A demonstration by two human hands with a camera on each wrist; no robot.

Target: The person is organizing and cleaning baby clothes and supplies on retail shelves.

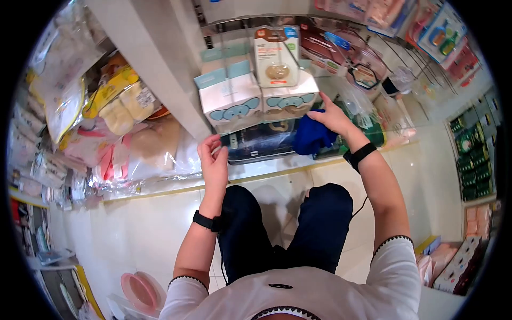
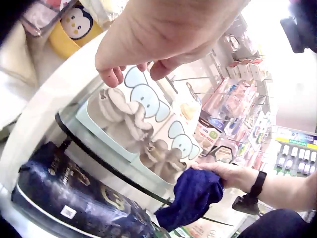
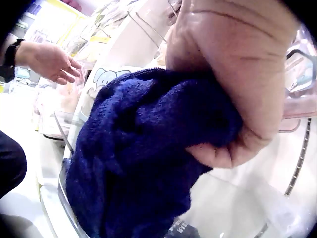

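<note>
My right hand (image 1: 335, 118) grips a bunched dark blue cloth (image 1: 313, 136) at the front of the right elephant-print box (image 1: 294, 95). In the right wrist view the cloth (image 3: 143, 144) hangs in soft folds from the hand, its fuzzy surface showing. My left hand (image 1: 213, 160) holds nothing, its fingers loosely bent beside the left elephant-print box (image 1: 232, 104). Both boxes have open fronts with greyish-brown fabric (image 2: 131, 116) inside. Below them lies a dark, shiny plastic package (image 1: 261, 143) on the low shelf.
A white post (image 1: 154, 53) rises to the left of the boxes. A carded pack (image 1: 277, 58) stands on top of them, with wire hooks around it. Bagged goods (image 1: 128, 106) fill the left shelf. A green package (image 1: 368, 125) lies right of the cloth; a pink basin (image 1: 140, 292) sits behind on the left.
</note>
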